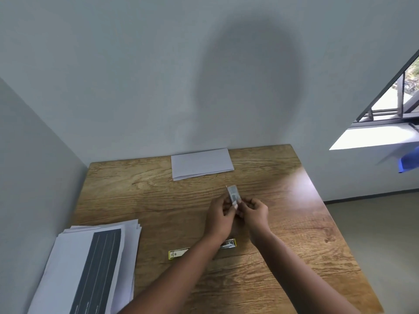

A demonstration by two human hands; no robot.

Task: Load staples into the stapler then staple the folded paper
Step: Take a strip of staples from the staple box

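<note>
My left hand and my right hand meet above the middle of the wooden table, both pinching a small grey staple box that sticks up between the fingertips. Behind my left forearm a yellow stapler lies flat on the table, opened out long, its far end showing past the arm and its middle hidden. The folded white paper rests at the table's far edge against the wall.
A stack of printed sheets with a dark band lies at the near left corner. Walls close off the table at the back and left. A window and floor are at the right.
</note>
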